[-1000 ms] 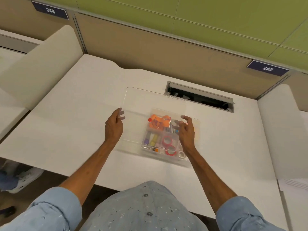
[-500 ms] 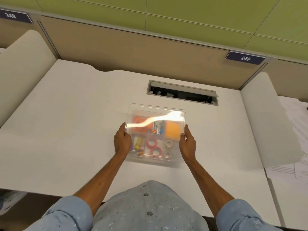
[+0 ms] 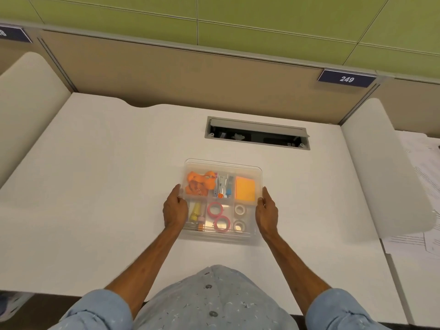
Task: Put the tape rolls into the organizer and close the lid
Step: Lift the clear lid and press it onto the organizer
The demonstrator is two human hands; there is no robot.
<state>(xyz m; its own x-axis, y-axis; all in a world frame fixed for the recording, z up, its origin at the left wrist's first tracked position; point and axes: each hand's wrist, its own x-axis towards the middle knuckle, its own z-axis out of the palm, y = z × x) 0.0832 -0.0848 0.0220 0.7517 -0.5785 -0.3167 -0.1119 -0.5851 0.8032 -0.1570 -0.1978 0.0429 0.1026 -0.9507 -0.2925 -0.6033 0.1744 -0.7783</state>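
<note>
You have 2 pink tape rolls (image 3: 215, 209) and 2 white tape rolls (image 3: 240, 210) in the organizer's (image 3: 219, 236) near compartments, with 1 clear lid (image 3: 223, 166) lying over them. Your left hand (image 3: 175, 208) and right hand (image 3: 266, 210) clasp its 2 sides, thumbs over the rim. It sits on the white desk (image 3: 107, 186), with open surface left, right and near, and 1 cable slot (image 3: 257, 136) beyond.

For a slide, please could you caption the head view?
Left hand and right hand hold the organizer, tape rolls inside.
</note>
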